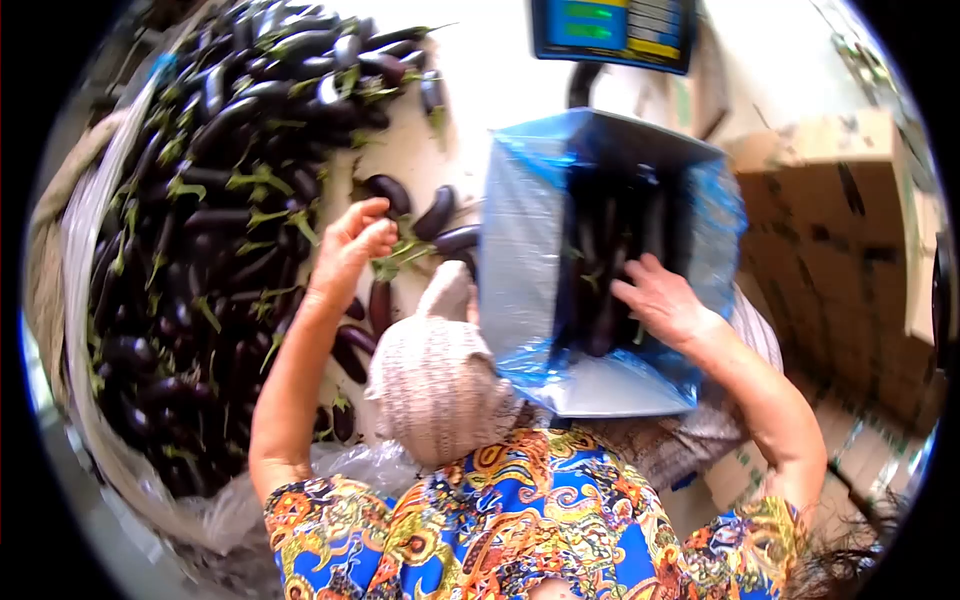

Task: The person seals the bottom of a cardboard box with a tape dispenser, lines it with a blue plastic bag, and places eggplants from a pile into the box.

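My left hand (352, 248) is closed at the edge of the eggplant pile, its fingers curled in a pinch by the stem end of a dark, curved eggplant (388, 192). Two more eggplants, one of them short and bent (436, 213), lie just to its right on the pale table. My right hand (662, 298) reaches into a box lined with blue plastic film (528, 250). Its fingers are stretched out over several long eggplants (603, 315) lying lengthwise inside. The depth of the box is in dark shadow.
A large heap of eggplants (220, 250) with green stems fills the left side, bordered by clear plastic sheeting (82, 250). A scale display (612, 30) stands behind the box. Cardboard boxes (830, 240) are stacked at the right. A cloth-covered knee (435, 380) is in front.
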`<state>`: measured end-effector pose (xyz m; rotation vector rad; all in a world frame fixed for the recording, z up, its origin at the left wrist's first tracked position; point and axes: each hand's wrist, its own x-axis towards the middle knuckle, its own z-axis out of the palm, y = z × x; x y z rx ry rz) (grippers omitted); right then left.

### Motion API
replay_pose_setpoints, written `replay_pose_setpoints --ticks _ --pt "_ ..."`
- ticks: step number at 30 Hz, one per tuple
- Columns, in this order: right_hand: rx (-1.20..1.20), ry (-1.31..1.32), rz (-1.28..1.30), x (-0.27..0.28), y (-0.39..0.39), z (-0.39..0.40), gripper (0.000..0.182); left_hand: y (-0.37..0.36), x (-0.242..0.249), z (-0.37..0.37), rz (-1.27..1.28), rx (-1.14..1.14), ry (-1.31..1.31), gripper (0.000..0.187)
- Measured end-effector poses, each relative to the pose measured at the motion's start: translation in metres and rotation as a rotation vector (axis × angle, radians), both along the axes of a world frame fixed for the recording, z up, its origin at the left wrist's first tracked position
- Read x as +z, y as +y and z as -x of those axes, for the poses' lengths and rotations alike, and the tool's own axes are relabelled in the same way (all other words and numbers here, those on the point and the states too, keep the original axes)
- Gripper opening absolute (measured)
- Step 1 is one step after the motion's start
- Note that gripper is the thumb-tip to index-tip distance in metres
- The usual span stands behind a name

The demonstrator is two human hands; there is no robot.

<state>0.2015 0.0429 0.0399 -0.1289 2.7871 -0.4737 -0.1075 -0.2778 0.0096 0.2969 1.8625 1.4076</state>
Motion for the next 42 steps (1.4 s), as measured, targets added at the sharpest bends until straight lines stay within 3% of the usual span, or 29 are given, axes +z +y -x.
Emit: replay_pose_setpoints --ticks 3,5,7,9,10,13,15,17,18,19,20,21,22,23,24,25,27,32,35,36,37,39,40,42 --pt "-0.044 -0.026 0.087 0.009 0.002 0.010 0.042 -0.106 -0.076 -0.014 0.203 0.232 -0.008 0.032" --pt "-0.182 0.032 0.064 0.020 -0.005 0.019 0.041 -0.172 -0.123 -0.031 0.436 0.218 0.196 0.032" --pt "-0.174 0.080 -0.109 0.033 0.001 0.036 0.045 -0.199 -0.132 -0.044 0.676 0.261 0.230 0.041" --pt "-0.238 0.123 -0.189 0.032 0.009 0.039 0.051 -0.204 -0.141 -0.053 0.929 0.266 0.440 0.046" --pt "-0.277 0.045 -0.208 0.030 0.013 0.037 0.054 -0.203 -0.142 -0.052 0.980 0.301 0.458 0.053" --pt "-0.302 -0.013 -0.200 0.030 0.014 0.040 0.053 -0.208 -0.166 -0.032 0.902 0.349 0.286 0.056" --pt "-0.313 -0.021 -0.179 0.028 0.013 0.043 0.053 -0.191 -0.180 -0.030 0.931 0.376 0.380 0.073" --pt "-0.318 -0.021 -0.205 0.025 0.016 0.040 0.054 -0.174 -0.197 -0.019 0.939 0.428 0.262 0.084" --pt "-0.319 -0.030 -0.198 0.024 0.017 0.039 0.055 -0.183 -0.239 -0.014 0.979 0.471 0.218 0.096" --pt "-0.334 -0.039 -0.203 0.023 0.019 0.039 0.055 -0.183 -0.255 -0.007 1.036 0.537 0.164 0.091" --pt "-0.331 -0.039 -0.215 0.019 0.021 0.036 0.056 -0.203 -0.292 0.000 0.927 0.579 -0.003 0.078" --pt "-0.347 -0.027 -0.195 0.023 0.019 0.039 0.056 -0.179 -0.258 -0.003 0.899 0.653 -0.024 0.064" --pt "-0.357 -0.009 -0.188 0.022 0.021 0.037 0.058 -0.162 -0.229 -0.003 0.644 0.816 -0.205 0.055" --pt "-0.363 -0.004 -0.165 0.024 0.023 0.036 0.059 -0.189 -0.260 -0.001 0.330 0.845 -0.343 0.043" --pt "-0.342 -0.002 -0.147 0.024 0.026 0.036 0.059 -0.204 -0.248 -0.001 0.116 0.805 -0.606 0.035" --pt "-0.301 0.006 -0.171 0.028 0.026 0.039 0.059 -0.207 -0.222 -0.009 -0.060 0.871 -0.782 0.039" --pt "-0.303 0.006 -0.154 0.033 0.026 0.041 0.058 -0.210 -0.174 -0.034 -0.268 0.696 -0.850 0.038" --pt "-0.301 0.062 -0.136 0.029 0.029 0.035 0.057 -0.124 -0.046 -0.056 -0.241 0.254 -0.439 0.067" --pt "-0.298 0.093 -0.135 0.026 0.030 0.032 0.056 -0.049 0.004 -0.029 -0.224 0.042 -0.172 0.072" --pt "-0.292 0.102 -0.126 0.025 0.032 0.030 0.056 -0.014 0.031 -0.022 -0.270 -0.054 -0.051 0.067" --pt "-0.290 0.110 -0.116 0.023 0.033 0.028 0.056 0.014 0.039 -0.020 -0.471 -0.123 0.084 0.064" --pt "-0.311 0.114 -0.081 0.022 0.035 0.024 0.053 0.067 0.065 -0.018 -0.522 -0.400 0.392 0.057" --pt "-0.322 0.105 -0.065 0.022 0.036 0.023 0.053 0.089 0.078 -0.024 -0.534 -0.490 0.128 0.058" --pt "-0.319 0.153 -0.041 0.022 0.037 0.021 0.043 0.139 0.109 -0.043 -0.506 -0.800 0.565 0.060"
